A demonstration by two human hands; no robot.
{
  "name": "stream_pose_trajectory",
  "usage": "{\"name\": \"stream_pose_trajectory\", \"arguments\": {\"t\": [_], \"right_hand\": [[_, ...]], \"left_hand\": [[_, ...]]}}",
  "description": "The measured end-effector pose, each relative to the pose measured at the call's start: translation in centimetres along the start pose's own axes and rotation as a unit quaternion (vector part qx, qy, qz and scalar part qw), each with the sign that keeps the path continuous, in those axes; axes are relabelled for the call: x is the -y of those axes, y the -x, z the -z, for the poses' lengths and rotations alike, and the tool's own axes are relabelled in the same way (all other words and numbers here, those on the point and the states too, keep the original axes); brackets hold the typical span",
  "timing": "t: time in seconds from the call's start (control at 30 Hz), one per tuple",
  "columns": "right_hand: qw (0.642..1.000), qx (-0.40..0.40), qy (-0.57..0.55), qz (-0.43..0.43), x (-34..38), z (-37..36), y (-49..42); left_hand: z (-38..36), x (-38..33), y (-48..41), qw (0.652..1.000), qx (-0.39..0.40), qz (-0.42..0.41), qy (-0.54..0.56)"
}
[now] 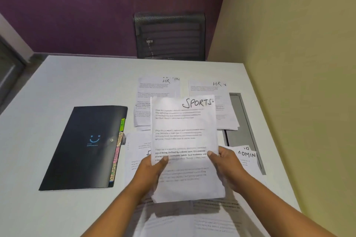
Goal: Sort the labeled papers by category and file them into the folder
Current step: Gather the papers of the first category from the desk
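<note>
Sorting seems midway, filing unstarted: left hand [154, 167] and right hand [225, 165] pinch the SPORTS papers [185, 131] at centre, an HR pile [154, 92] lies at 12 o'clock, a second HR pile [208, 90] at 1, ADMIN sheets [247, 158] at 3, and the black folder [84, 148] is closed at 9.

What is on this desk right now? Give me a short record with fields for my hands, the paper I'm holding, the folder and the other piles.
Held paper: white printed paper marked SPORTS, raised over the white table
Left hand: grips its lower left edge
Right hand: grips its lower right edge
Folder: black plastic folder, closed, flat at left, coloured tabs along its right edge
Far piles: white paper pile marked HR; second HR pile to its right
Near right: white papers marked ADMIN
</note>
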State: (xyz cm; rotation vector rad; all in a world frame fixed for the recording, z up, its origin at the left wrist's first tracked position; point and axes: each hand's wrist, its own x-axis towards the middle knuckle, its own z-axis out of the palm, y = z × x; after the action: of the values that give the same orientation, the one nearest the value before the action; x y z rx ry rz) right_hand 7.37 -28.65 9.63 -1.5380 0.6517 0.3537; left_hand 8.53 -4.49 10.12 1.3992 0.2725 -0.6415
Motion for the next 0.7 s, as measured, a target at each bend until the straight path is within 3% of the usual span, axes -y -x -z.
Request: {"name": "stream_pose_trajectory", "arguments": {"t": [0.2, 0.33, 0.57, 0.7], "right_hand": [[0.993, 0.065, 0.09, -0.028, 2.7, 1.0, -3.0], [0.997, -0.046, 0.044, -0.054, 4.8, 3.0, -7.7], [0.944, -0.217, 0.247, -0.032, 5.3, 6.8, -15.9], [0.924, -0.254, 0.282, -0.037, 5.7, 7.3, -18.3]], "left_hand": [[0.6, -0.5, -2.3, 0.997, -0.059, 0.009, 0.057], [1.4, -1.6, -4.9, 0.995, -0.084, 0.009, 0.06], [2.6, -2.5, -10.5, 0.992, -0.115, 0.008, 0.057], [2.9, -3.5, -13.1, 0.991, -0.126, 0.003, 0.048]]}}
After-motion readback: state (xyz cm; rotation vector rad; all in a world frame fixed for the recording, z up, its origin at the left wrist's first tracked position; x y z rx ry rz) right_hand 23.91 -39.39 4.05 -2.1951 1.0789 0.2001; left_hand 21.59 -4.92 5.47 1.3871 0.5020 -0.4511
